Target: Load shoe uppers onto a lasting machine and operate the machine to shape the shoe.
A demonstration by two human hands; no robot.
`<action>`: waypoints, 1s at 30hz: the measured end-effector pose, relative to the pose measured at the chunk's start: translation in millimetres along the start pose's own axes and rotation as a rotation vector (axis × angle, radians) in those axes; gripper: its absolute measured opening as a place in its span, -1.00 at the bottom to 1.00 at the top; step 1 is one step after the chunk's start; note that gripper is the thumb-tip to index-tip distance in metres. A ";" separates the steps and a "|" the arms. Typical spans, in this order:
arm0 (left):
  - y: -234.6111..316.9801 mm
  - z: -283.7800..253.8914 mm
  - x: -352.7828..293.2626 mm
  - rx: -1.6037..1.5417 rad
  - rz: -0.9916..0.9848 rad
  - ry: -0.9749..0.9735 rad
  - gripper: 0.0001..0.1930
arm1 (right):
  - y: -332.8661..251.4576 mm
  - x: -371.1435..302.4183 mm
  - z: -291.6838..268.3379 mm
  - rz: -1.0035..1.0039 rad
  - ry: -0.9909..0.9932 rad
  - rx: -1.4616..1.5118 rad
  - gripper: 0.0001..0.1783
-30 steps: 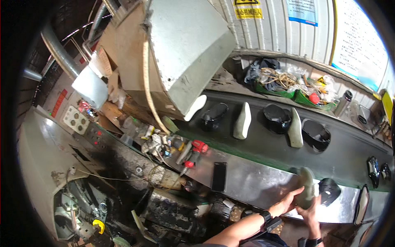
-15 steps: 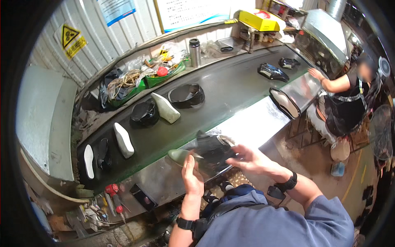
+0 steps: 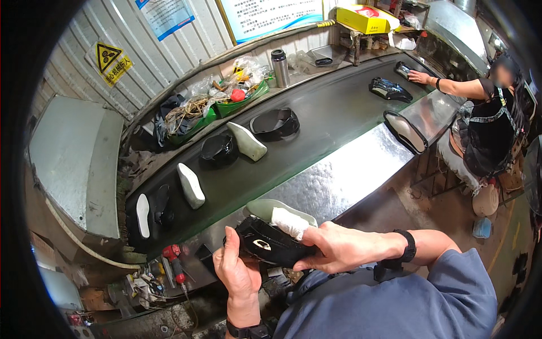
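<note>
A black shoe upper (image 3: 271, 240) is held tilted between my hands, over the near edge of the metal ledge. My left hand (image 3: 237, 271) supports its left end, thumb raised and fingers partly hidden. My right hand (image 3: 341, 246) grips the other end, thumb below. White wrapping (image 3: 289, 222) shows at the right fingers; whether it is on a finger or on the shoe, I cannot tell. Just behind the upper is a pale green, sole-shaped piece (image 3: 261, 208), partly covered by it.
The dark conveyor belt (image 3: 333, 107) carries several black uppers (image 3: 275, 123) and white lasts (image 3: 191, 185). A red power tool (image 3: 174, 263) lies left of me. At the far right a co-worker's hand (image 3: 419, 77) touches a black shoe. A steel flask (image 3: 280, 68) stands behind the belt.
The black upper has come nearer me and turned, and my right hand has closed on it. My left hand has moved down and left. The co-worker's hand has reached across to a shoe.
</note>
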State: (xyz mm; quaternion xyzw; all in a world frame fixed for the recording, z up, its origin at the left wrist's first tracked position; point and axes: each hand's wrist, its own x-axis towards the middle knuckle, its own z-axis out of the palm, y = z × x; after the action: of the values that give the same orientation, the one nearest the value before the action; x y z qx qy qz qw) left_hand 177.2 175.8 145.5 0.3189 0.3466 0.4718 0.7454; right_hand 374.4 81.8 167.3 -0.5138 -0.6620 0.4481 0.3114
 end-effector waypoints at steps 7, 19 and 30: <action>-50.5 41.1 46.7 0.148 0.339 0.342 -0.54 | 70.0 52.5 31.8 -0.246 0.450 0.391 -0.36; -128.6 -136.7 122.6 -0.558 -0.538 0.026 -0.13 | 141.0 14.5 20.7 -0.330 0.073 -0.444 -0.75; -181.8 -163.6 211.8 0.715 -0.088 0.408 -0.72 | 241.8 21.5 83.4 -0.268 0.231 -0.460 -0.30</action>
State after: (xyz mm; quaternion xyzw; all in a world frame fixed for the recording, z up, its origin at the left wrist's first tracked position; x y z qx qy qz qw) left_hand 197.7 332.0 -137.1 0.4425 0.6426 0.3428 0.5232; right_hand 392.7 96.6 -88.4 -0.5267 -0.7683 0.1794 0.3164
